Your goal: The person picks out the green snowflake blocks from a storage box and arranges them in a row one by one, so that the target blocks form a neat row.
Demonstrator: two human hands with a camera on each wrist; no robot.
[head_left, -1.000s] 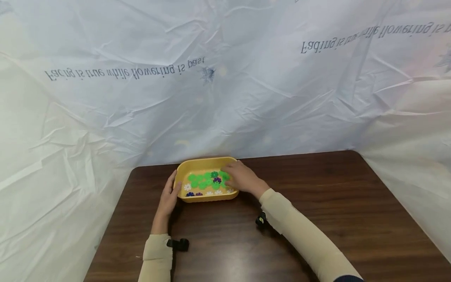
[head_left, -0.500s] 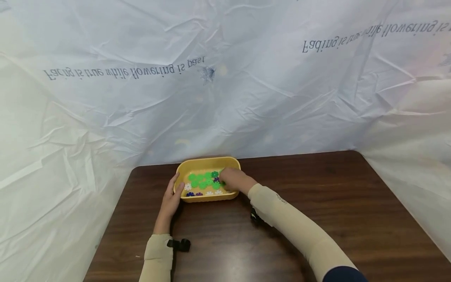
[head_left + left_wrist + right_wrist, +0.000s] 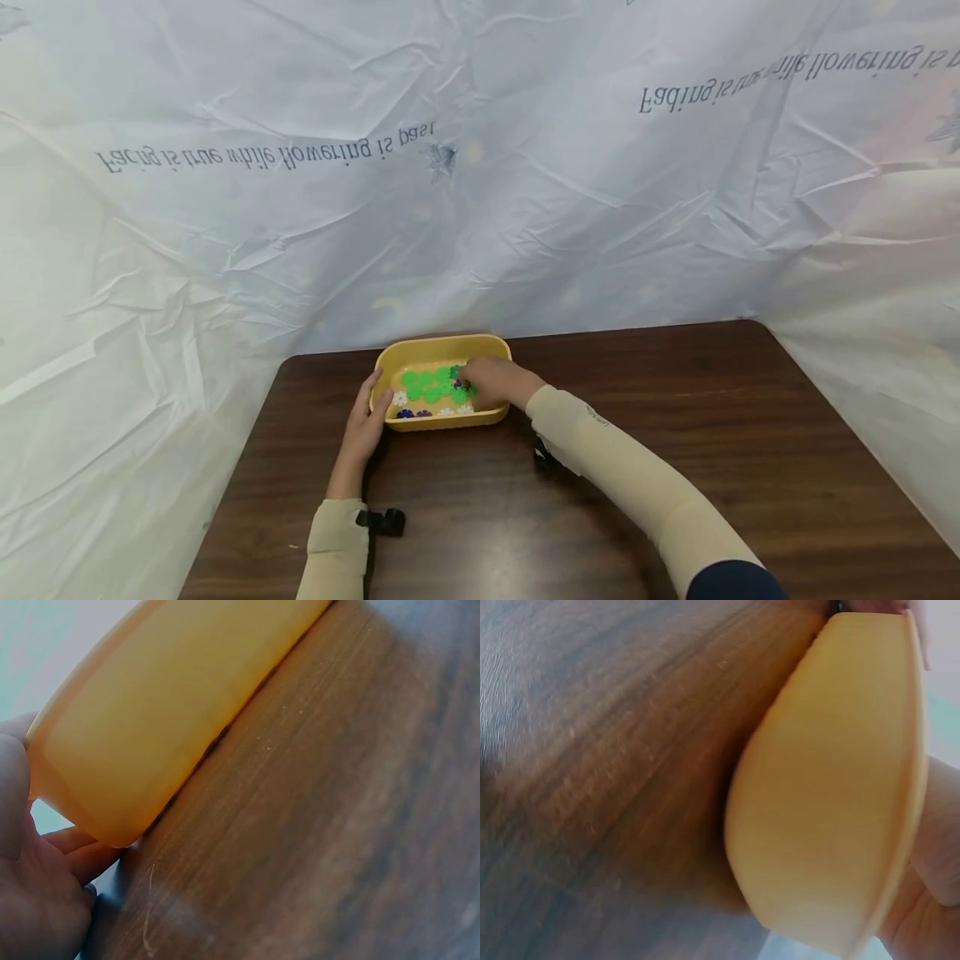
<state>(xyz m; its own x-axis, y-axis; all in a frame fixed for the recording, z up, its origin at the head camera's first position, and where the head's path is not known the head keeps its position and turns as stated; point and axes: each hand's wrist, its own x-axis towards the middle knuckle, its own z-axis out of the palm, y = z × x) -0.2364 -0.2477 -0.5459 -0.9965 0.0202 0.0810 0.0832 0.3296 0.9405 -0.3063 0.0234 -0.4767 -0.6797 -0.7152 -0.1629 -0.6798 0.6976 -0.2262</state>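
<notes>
A shallow yellow plastic tray stands at the back of the table. My left hand grips its left end, thumb over the rim and fingers along the outer wall; the left wrist view shows the fingers at the tray's corner. My right hand reaches over the right rim into the tray, fingers bent down at the flower-shaped plastic pieces. Light green pieces cover much of the floor, with a purple piece close by the right fingertips. I cannot tell whether those fingertips pinch a piece. In the right wrist view the tray's wall hides them.
White pieces and a dark blue piece lie along the tray's near side. The dark wood table stretches toward me and to the right. Behind it hangs a white printed sheet, close to the table's back edge.
My right hand has moved left and lower into the tray, its fingers now beside the purple piece. The left hand has stayed on the tray's left end.
</notes>
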